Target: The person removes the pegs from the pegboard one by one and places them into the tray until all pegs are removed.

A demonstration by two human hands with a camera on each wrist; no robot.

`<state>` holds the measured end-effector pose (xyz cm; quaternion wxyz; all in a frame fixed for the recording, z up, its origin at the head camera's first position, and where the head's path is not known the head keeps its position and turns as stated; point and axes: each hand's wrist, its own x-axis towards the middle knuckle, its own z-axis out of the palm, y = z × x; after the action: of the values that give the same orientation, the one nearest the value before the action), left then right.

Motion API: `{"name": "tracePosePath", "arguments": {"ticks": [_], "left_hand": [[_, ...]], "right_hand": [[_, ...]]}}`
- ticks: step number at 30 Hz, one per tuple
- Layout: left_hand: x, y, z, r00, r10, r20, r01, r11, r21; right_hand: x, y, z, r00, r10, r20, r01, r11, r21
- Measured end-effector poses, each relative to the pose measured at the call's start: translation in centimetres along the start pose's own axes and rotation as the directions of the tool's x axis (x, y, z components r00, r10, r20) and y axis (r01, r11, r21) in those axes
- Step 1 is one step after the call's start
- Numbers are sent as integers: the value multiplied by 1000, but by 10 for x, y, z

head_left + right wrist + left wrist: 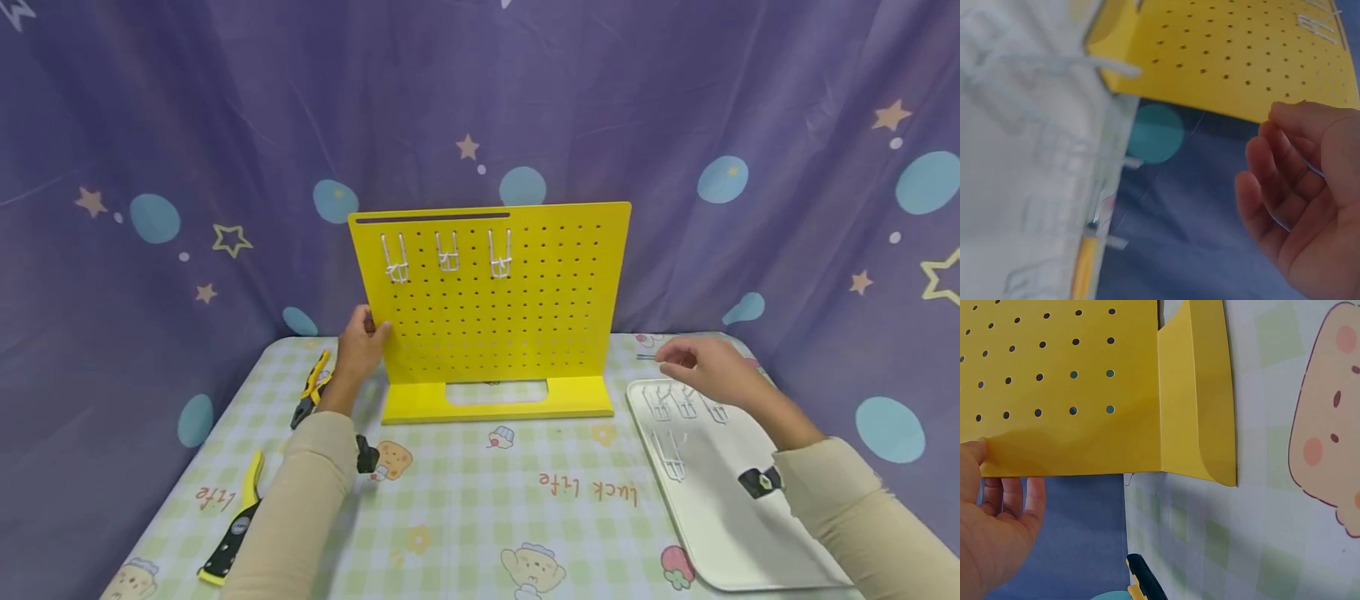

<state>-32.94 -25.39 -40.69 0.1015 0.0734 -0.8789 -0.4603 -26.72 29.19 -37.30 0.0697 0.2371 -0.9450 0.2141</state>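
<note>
A yellow pegboard (487,325) stands upright on its flat base, with three white wire hooks (500,254) hung near its top. My left hand (361,343) grips the board's left edge, thumb on the front face and fingers behind, as the left wrist view also shows. My right hand (708,367) hovers over the far end of a white tray (750,517), fingers loosely curled, and I see nothing held in it. Several wire hooks (669,457) lie along the tray's left and far side. In the right wrist view the hooks are blurred.
Left of the board lie yellow-and-black pliers (306,404) and, nearer, a yellow-and-black hand tool (238,521), partly behind my left sleeve. A thin metal shaft (645,357) shows beyond the tray. A purple curtain (480,100) hangs behind the checked tablecloth (465,517).
</note>
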Motion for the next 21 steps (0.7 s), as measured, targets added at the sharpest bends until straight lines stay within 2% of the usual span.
{"name": "tracePosePath", "arguments": {"ticks": [5, 10, 13, 21], "left_hand": [[-2, 0, -1, 1000, 1, 3, -1, 1000, -7], [-2, 3, -2, 1000, 10, 6, -10, 1000, -5], [-1, 4, -3, 1000, 20, 6, -20, 1000, -1], [-1, 2, 0, 1000, -4, -4, 4, 1000, 6]], "right_hand": [[26, -19, 2, 997, 14, -71, -13, 1000, 23], [52, -42, 7, 989, -5, -151, 12, 999, 49], [70, -57, 8, 978, -25, -207, 39, 997, 66], [114, -84, 20, 941, -65, -331, 112, 986, 126]]}}
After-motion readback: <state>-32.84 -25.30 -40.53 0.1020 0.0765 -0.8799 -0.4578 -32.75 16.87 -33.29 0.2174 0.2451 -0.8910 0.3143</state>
